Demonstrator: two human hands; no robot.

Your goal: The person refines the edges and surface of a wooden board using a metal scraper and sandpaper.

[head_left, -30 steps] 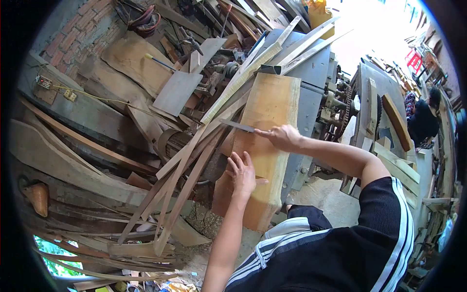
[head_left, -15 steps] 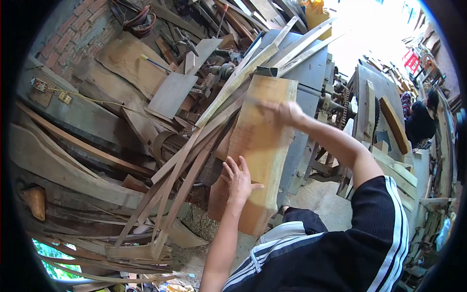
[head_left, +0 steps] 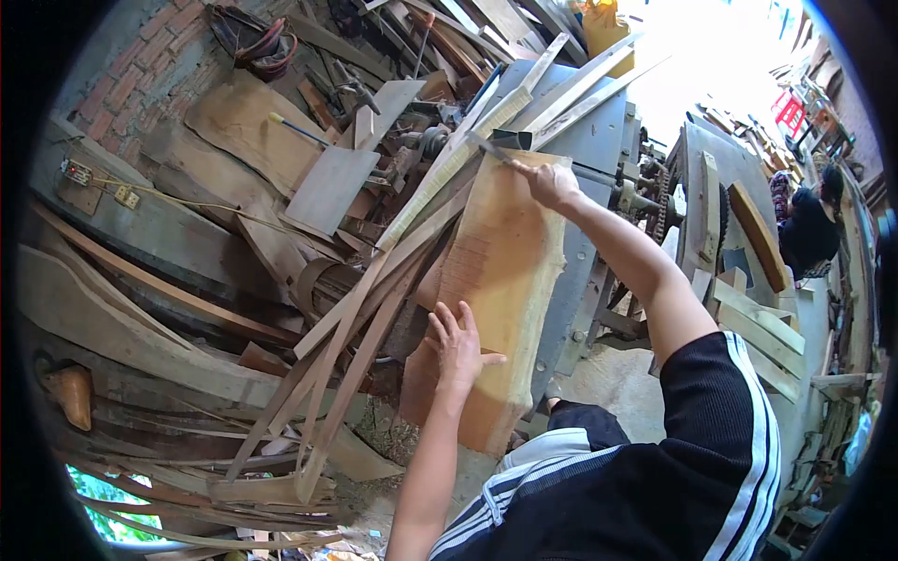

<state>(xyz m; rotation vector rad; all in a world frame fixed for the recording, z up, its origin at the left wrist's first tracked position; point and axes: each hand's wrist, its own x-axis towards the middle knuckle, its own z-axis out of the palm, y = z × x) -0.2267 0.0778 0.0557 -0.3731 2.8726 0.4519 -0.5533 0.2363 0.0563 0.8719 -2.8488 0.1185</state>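
A wide wooden board [head_left: 510, 271] with one pale, wavy edge lies across a grey machine table. My left hand [head_left: 457, 351] rests flat on its lower half, fingers spread. At the board's far end, my right hand [head_left: 554, 183] is closed on a narrow flat metal blade [head_left: 490, 150], whose grip is hidden in the fingers. The blade points up and left, over the board's far left corner. Close-set fine dark lines mark the board's left side, above my left hand.
Long thin wood strips [head_left: 374, 266] lie along the board's left side. The grey machine table [head_left: 599, 122] extends beyond it, with a toothed wheel [head_left: 662, 201] on the right. A person in dark clothes [head_left: 809, 229] is at the far right. Curved timbers [head_left: 122, 318] fill the left.
My right hand, blurred before, shows sharply now, slightly farther up the board. The blade tip has swung past the far left corner. My left hand stays in place.
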